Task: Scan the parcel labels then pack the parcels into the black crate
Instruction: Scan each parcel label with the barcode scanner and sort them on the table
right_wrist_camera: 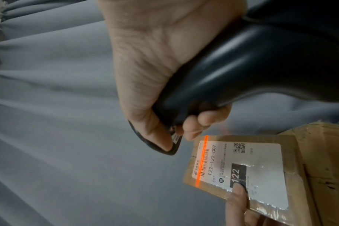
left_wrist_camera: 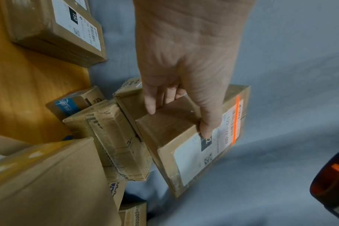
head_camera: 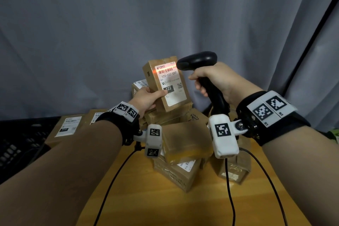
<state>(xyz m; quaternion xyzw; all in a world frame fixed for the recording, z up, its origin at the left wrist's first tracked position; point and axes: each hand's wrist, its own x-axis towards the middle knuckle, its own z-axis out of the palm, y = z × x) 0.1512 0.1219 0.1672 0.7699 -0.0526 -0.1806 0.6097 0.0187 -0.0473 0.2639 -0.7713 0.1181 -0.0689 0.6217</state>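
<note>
My left hand [head_camera: 148,98] holds a small brown cardboard parcel [head_camera: 166,83] upright above the pile, thumb pressed on its white label marked 122, fingers behind it. The same parcel [left_wrist_camera: 194,137] and left hand [left_wrist_camera: 184,76] show in the left wrist view. My right hand [head_camera: 212,82] grips the handle of a black barcode scanner [head_camera: 198,62], whose head points at the label from the right. An orange scan line [right_wrist_camera: 201,160] crosses the barcode on the parcel [right_wrist_camera: 242,171]. The right hand [right_wrist_camera: 155,84] wraps the scanner handle [right_wrist_camera: 242,68]. The black crate [head_camera: 20,143] sits at the left.
Several more cardboard parcels [head_camera: 183,141] lie heaped on the wooden table [head_camera: 165,203] below my hands, and a flat labelled parcel [head_camera: 67,126] lies beside the crate. Black cables [head_camera: 231,189] trail across the table. A grey curtain [head_camera: 128,24] hangs behind.
</note>
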